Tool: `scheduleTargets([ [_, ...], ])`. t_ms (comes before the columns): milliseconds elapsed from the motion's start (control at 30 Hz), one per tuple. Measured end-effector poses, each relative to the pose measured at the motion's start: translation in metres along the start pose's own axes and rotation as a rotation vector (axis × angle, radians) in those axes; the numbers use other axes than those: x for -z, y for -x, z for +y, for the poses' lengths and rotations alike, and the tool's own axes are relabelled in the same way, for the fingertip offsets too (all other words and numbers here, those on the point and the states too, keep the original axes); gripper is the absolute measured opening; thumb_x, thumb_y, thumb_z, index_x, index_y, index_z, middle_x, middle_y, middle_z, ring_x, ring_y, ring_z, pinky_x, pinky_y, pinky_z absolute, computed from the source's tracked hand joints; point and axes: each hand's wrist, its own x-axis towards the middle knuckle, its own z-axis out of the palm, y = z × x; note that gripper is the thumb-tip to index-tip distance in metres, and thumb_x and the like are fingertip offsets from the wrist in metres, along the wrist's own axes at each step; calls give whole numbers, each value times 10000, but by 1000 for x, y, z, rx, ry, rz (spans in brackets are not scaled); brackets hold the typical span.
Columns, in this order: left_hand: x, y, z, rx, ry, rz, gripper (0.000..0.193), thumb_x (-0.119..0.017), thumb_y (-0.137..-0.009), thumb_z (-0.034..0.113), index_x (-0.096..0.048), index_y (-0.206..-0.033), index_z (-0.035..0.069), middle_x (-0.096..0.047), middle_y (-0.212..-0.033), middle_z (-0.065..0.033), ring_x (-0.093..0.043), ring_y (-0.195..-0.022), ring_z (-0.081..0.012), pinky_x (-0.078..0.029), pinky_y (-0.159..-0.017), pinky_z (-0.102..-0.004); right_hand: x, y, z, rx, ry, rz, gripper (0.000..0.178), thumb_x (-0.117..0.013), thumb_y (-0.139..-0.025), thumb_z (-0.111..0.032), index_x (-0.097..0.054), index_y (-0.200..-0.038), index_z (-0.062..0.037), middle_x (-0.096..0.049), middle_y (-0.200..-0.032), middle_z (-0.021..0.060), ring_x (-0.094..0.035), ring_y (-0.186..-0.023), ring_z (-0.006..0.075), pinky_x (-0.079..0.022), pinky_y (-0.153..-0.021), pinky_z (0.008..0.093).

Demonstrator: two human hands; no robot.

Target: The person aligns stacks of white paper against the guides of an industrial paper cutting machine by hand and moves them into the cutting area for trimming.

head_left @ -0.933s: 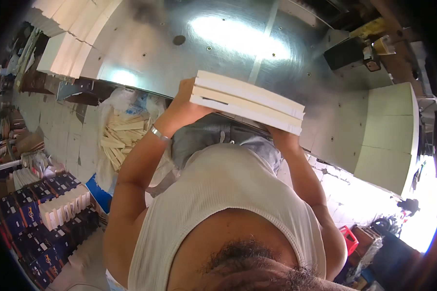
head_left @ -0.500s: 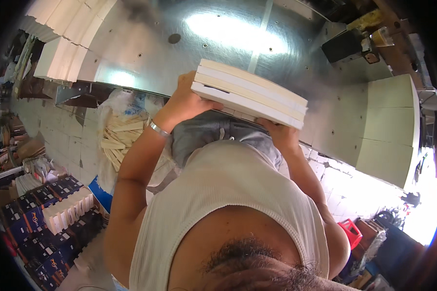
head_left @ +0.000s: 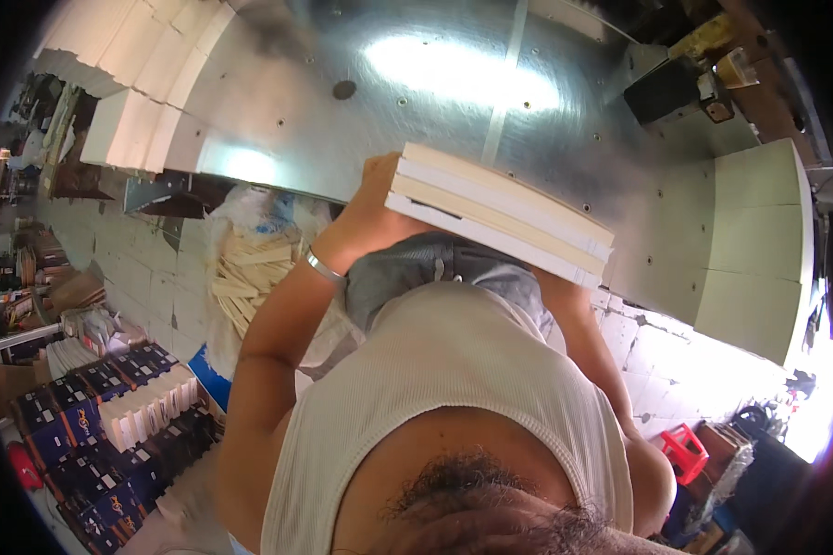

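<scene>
Both my hands hold a stack of thick paper blocks point(head_left: 504, 215), cream and white in layers, with a small dark mark on the side facing me. The stack sits at the near edge of a metal table point(head_left: 416, 125), its right end tilted nearer to me. My left hand point(head_left: 379, 208) wraps round the left end, a metal band on its wrist. At the right end my right hand point(head_left: 562, 289) grips from below; its fingers are mostly hidden behind the blocks.
Pale paper stacks point(head_left: 130, 129) stand at the table's left, and another pale stack point(head_left: 754, 250) at its right. A dark box-shaped device point(head_left: 662, 90) sits at the far right. Below left are a bag of paper strips point(head_left: 250, 277) and dark blue boxes point(head_left: 74, 416). A red stool point(head_left: 683, 453) stands lower right.
The paper blocks have come a little toward me and to the right, with both hands on them. My right fingers, partly visible before, are now mostly covered. The whole view has shifted slightly.
</scene>
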Motion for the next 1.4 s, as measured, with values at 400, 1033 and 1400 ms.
scheduleTargets([
  [400, -9, -9, -7, 100, 217, -92, 601, -944, -689, 371, -725, -1185, 111, -724, -1177, -85, -633, -1135, -340, -414, -963, -496, 2, -7, -5, -85, 32, -14, 368, -866, -770, -257, -777, -1103, -125, -770, -1089, 90, -685, -1016, 357, -501, -895, 497],
  [1033, -1, -8, -4, 153, 102, -140, 680, -927, -674, 347, -638, -1245, 119, -666, -1194, -94, -590, -1187, -325, -375, -1021, -477, 3, -9, -21, -230, -210, -31, 434, -881, -773, -126, -756, -1176, -26, -771, -1120, 144, -716, -1012, 308, -546, -925, 407],
  [1400, -14, -10, -19, 142, 139, -176, 712, -947, -684, 371, -679, -1303, 143, -680, -1317, -92, -586, -1248, -327, -356, -1057, -461, 3, -1, -8, -154, 69, -14, 341, -856, -786, -237, -777, -1100, -129, -771, -1062, 70, -681, -1020, 355, -433, -981, 508],
])
